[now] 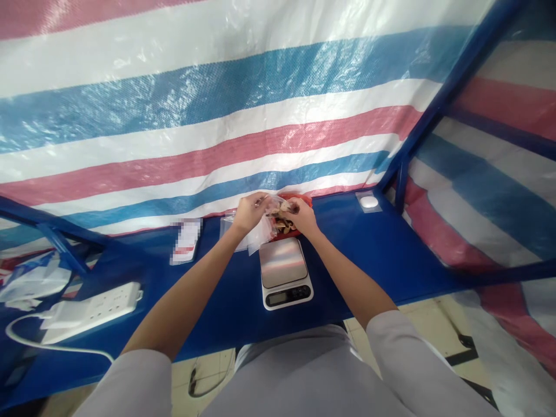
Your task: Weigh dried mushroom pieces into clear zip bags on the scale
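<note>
My left hand (251, 212) pinches the edge of a small clear plastic bag (273, 202), holding it over a red bag (306, 200). Inside the red bag lie dried slices (284, 226), pale with dark brown edges; their exact kind is hard to tell. My right hand (304, 218) is closed at the mouth of the clear bag, its fingertips around some of these slices. More clear plastic bags (259, 236) lie flat under and beside my left hand. Just in front of the red bag stands a white kitchen scale (284, 269) with a bare metal plate and a dark display.
A phone (186, 240) lies to the left on the blue table (347, 249). Farther left is a white power strip (93, 310) with a cable. A white oval object (369, 201) sits on clear plastic at the right. Striped tarpaulin (217, 116) and blue frame bars (434, 121) border the table.
</note>
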Available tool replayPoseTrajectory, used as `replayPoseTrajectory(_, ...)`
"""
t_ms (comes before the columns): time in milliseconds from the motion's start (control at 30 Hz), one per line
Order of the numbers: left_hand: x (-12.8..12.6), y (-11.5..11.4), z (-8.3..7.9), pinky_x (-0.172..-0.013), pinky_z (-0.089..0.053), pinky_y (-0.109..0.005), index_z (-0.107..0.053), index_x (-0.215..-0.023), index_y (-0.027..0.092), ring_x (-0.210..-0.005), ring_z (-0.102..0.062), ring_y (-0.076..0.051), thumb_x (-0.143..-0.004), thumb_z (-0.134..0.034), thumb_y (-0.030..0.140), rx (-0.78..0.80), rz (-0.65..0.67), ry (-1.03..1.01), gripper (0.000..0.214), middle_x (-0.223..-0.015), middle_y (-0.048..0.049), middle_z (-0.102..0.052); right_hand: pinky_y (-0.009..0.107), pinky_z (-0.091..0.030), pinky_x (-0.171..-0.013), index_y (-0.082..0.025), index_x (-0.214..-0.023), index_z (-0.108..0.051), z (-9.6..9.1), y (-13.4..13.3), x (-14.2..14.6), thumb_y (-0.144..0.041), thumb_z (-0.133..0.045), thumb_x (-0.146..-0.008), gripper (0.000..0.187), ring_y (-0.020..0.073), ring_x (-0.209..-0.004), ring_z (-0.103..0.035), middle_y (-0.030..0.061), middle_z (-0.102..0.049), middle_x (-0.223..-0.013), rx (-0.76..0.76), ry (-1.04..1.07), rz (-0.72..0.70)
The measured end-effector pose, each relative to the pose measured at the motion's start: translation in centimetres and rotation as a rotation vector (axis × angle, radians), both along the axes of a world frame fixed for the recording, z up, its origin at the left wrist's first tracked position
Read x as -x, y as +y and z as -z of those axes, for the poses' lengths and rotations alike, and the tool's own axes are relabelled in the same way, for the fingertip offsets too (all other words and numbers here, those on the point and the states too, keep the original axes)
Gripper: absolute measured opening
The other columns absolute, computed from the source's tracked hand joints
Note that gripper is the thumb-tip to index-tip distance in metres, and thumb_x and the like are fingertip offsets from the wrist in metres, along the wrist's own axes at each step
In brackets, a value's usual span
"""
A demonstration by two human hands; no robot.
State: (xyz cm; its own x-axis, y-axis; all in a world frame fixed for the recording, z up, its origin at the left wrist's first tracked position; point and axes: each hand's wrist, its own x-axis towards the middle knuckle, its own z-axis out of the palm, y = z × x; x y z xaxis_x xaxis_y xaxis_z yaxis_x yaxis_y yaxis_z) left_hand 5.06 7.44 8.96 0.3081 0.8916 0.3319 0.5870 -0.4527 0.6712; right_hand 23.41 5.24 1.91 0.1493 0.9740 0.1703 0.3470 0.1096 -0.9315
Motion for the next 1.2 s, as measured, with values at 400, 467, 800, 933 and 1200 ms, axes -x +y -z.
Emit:
replayPoseTrajectory(400,1.2,0.1,0.9,-0.077,-0.054,-0.033,-0.068,-0.116,0.022,-0.088,-0.071,-0.026,-0.082,-0.072,0.04,0.082,0.053,0.321,0.038,-0.099,-0.0069,-0.076,0.028,-0.061,-0.056,-0.02,-0.109,-0.072,-0.6,-0.1,-0.8,-0.032,-0.084,-0.064,0.049,0.0218,-0.084,-0.072,0.0063,-0.073,-0.107,0.274,0.537,-0.102)
replayPoseTrajectory(467,1.1,0.2,1.0,-0.078,-0.053,-0.032,-0.071,-0.11,0.023,-0.088,-0.071,-0.025,-0.085,-0.068,0.036,0.072,0.043,0.335,0.028,-0.096,-0.0061,-0.077,0.026,-0.06,-0.055,-0.019,-0.11,-0.073,-1.2,-0.3,-0.8,-0.034,-0.084,-0.067,0.047,0.0225,-0.084,-0.074,0.0065,-0.074,-0.103,0.306,0.55,-0.103)
replayPoseTrajectory(800,1.6,1.5,0.3,-0.066,-0.045,-0.03,-0.071,-0.068,0.019,-0.069,-0.062,-0.021,-0.089,-0.06,0.037,-0.153,0.153,0.399,0.029,-0.072,-0.0072,-0.067,0.023,-0.058,-0.059,-0.018,-0.09,-0.076,-1.5,0.2,-1.5,-0.031,-0.08,-0.075,0.02,0.0141,-0.066,-0.07,0.0039,-0.075,-0.082,0.379,0.664,-0.075)
replayPoseTrajectory(933,1.8,1.2,-0.4,-0.069,-0.047,-0.029,-0.076,-0.078,0.021,-0.074,-0.064,-0.021,-0.091,-0.056,0.035,-0.138,0.212,0.414,0.028,-0.079,-0.0071,-0.07,0.023,-0.055,-0.055,-0.018,-0.089,-0.074,-1.7,0.3,-1.6,-0.024,-0.082,-0.071,0.021,0.0136,-0.064,-0.068,0.0037,-0.074,-0.079,0.403,0.661,-0.054)
replayPoseTrajectory(1200,1.5,1.4,-0.2,-0.084,-0.051,-0.033,-0.078,-0.089,0.022,-0.091,-0.068,-0.023,-0.095,-0.053,0.037,-0.163,0.331,0.424,0.03,-0.098,-0.0086,-0.075,0.017,-0.045,-0.047,-0.021,-0.097,-0.073,-2.6,0.2,-1.6,-0.033,-0.079,-0.075,0.026,0.0093,-0.06,-0.061,0.0032,-0.075,-0.088,0.474,0.575,-0.099)
